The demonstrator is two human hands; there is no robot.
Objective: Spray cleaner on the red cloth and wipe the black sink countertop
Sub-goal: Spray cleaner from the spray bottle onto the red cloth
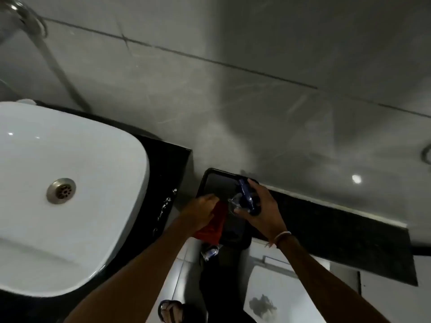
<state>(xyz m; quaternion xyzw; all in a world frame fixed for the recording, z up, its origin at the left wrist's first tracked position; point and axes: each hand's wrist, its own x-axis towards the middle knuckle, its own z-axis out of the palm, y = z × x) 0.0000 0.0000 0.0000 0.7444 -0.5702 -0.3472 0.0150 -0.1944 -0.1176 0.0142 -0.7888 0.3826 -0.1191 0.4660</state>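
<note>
My left hand grips a red cloth that hangs down below the fingers. Just to its right, my right hand is closed around a clear spray bottle with a dark blue trigger head, the nozzle end pointing up and left, close to the cloth. Both hands hover over a black bin on the floor beside the counter. The black sink countertop lies at the left, carrying a white basin; wet droplets glint along its right edge.
Grey tiled wall fills the top. A black ledge runs to the right above a white toilet cistern. A sandalled foot stands on the white floor tiles. A chrome pipe is at the top left.
</note>
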